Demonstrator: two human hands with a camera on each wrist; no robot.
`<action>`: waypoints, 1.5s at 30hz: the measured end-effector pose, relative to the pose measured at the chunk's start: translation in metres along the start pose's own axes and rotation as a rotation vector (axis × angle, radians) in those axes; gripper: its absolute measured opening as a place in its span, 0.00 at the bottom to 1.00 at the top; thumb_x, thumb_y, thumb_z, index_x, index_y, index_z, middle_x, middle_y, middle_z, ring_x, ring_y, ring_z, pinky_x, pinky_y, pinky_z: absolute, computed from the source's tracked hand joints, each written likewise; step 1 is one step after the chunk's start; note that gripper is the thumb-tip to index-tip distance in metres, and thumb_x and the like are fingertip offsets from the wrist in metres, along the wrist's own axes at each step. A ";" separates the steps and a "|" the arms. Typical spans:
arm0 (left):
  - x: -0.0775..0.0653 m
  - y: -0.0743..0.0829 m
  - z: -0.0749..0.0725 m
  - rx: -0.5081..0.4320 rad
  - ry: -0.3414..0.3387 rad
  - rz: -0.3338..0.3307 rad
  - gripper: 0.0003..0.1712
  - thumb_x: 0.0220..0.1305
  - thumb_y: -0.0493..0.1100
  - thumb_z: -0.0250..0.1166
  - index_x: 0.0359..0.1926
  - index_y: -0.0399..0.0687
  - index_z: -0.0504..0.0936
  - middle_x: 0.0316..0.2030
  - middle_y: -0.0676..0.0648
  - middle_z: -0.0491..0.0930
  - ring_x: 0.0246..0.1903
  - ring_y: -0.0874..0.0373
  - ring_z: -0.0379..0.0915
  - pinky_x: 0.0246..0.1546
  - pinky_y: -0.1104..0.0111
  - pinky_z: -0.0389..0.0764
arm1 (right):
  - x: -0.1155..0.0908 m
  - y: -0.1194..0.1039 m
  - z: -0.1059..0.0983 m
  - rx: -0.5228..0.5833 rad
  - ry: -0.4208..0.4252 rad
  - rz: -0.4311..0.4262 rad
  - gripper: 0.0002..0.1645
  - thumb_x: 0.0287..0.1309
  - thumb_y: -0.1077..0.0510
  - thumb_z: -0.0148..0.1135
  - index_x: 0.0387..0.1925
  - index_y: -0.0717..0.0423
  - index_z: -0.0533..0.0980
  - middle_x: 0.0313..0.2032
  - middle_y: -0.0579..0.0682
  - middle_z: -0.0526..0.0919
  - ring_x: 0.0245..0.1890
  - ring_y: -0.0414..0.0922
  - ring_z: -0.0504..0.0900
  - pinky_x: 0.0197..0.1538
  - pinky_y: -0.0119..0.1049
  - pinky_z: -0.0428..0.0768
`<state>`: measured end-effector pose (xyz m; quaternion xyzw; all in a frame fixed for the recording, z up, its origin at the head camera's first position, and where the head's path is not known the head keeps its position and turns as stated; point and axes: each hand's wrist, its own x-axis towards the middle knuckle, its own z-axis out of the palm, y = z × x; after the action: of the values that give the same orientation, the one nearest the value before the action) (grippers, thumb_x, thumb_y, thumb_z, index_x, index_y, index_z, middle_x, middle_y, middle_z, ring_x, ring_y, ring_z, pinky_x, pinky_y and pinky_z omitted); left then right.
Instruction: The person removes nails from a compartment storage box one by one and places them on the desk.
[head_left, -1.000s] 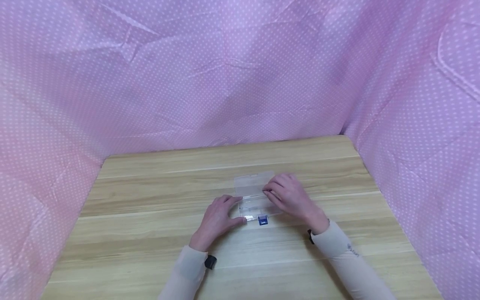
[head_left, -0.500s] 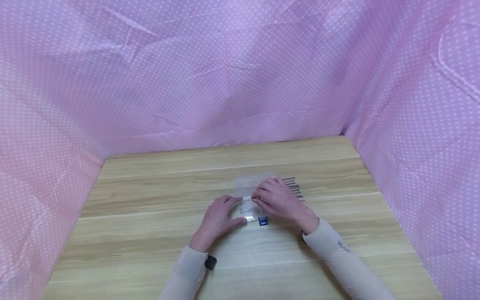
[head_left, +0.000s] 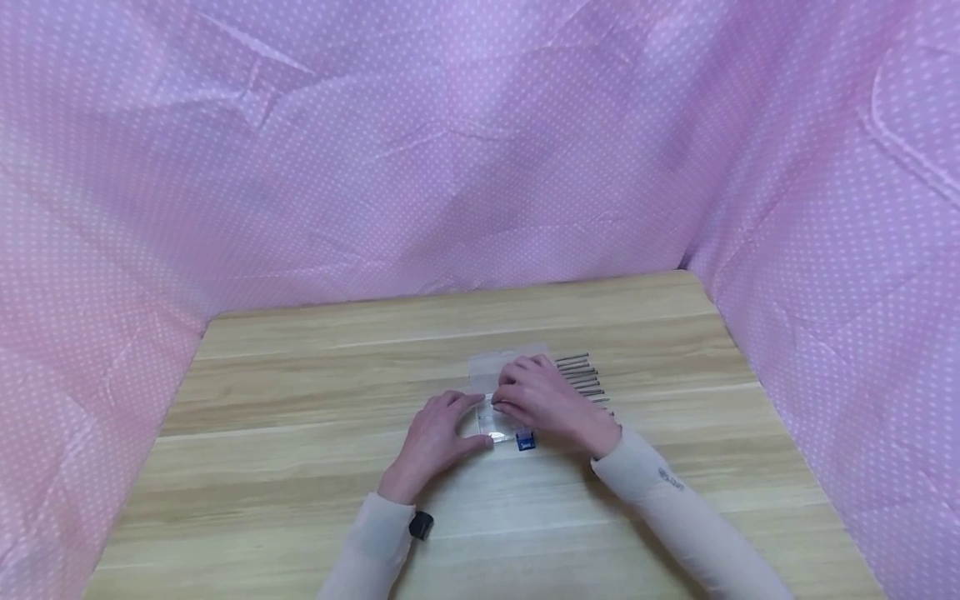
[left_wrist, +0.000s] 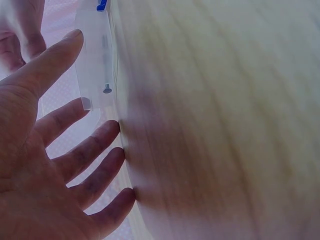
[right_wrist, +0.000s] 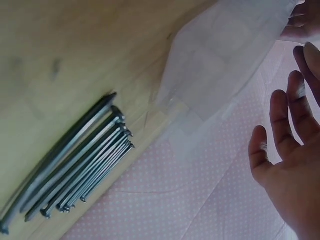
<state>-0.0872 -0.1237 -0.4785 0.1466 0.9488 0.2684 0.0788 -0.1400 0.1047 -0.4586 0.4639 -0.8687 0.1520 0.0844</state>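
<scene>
A clear plastic box (head_left: 491, 427) stands mid-table with its lid (head_left: 486, 367) folded back. My left hand (head_left: 435, 429) steadies its left end, thumb along the front wall and index finger at the rear corner; the other fingertips rest on the wood in the left wrist view. Over the box, my right hand (head_left: 543, 400) pinches thumb and index finger together on a nail, mostly hidden by the fingers. Through the box wall, the left wrist view shows another nail (left_wrist: 107, 89). A blue clasp (head_left: 525, 441) sits on the box's front.
Several steel nails (head_left: 579, 375) of graded sizes lie in a row right of the box. In the right wrist view these nails (right_wrist: 82, 162) lie side by side. Pink dotted cloth (head_left: 450, 167) hangs around the wooden table (head_left: 300, 467).
My right hand has moved left from the lid's right side to over the box, uncovering the row of nails. My left hand has stayed at the box's left end.
</scene>
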 end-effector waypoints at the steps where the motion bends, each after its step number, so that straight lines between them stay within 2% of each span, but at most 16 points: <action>1: 0.000 0.000 0.000 0.000 0.001 0.000 0.40 0.58 0.61 0.77 0.68 0.52 0.79 0.59 0.44 0.79 0.60 0.44 0.73 0.62 0.48 0.74 | 0.001 0.000 0.000 0.003 -0.012 0.007 0.06 0.67 0.53 0.69 0.43 0.45 0.87 0.43 0.43 0.82 0.48 0.45 0.77 0.52 0.44 0.72; 16: -0.001 0.001 -0.003 -0.017 -0.015 -0.012 0.40 0.58 0.60 0.77 0.68 0.52 0.78 0.61 0.43 0.78 0.62 0.43 0.72 0.63 0.46 0.73 | 0.012 -0.002 0.006 -0.027 -0.139 0.051 0.05 0.64 0.51 0.71 0.40 0.43 0.89 0.39 0.42 0.79 0.43 0.44 0.73 0.50 0.43 0.72; 29: -0.002 0.002 -0.003 -0.016 -0.026 -0.027 0.41 0.57 0.61 0.77 0.68 0.52 0.79 0.61 0.43 0.78 0.63 0.43 0.71 0.64 0.46 0.72 | 0.023 0.004 0.006 -0.047 -0.240 0.022 0.07 0.59 0.45 0.74 0.39 0.38 0.89 0.36 0.37 0.78 0.39 0.40 0.72 0.46 0.38 0.70; 38: -0.001 0.003 -0.002 -0.003 -0.029 -0.026 0.41 0.57 0.61 0.77 0.68 0.54 0.78 0.61 0.43 0.78 0.62 0.44 0.71 0.64 0.46 0.72 | 0.027 0.003 0.008 -0.052 -0.267 0.031 0.08 0.58 0.43 0.75 0.38 0.38 0.89 0.36 0.36 0.78 0.40 0.39 0.72 0.51 0.39 0.71; 45: -0.002 0.004 -0.003 -0.008 -0.031 -0.028 0.40 0.57 0.61 0.77 0.68 0.53 0.78 0.60 0.43 0.78 0.62 0.43 0.71 0.64 0.46 0.72 | 0.027 0.002 0.010 -0.073 -0.264 0.016 0.07 0.57 0.46 0.76 0.37 0.38 0.90 0.36 0.37 0.78 0.40 0.40 0.72 0.49 0.39 0.70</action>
<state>-0.0853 -0.1228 -0.4737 0.1373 0.9484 0.2686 0.0979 -0.1571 0.0811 -0.4608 0.4697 -0.8807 0.0587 -0.0149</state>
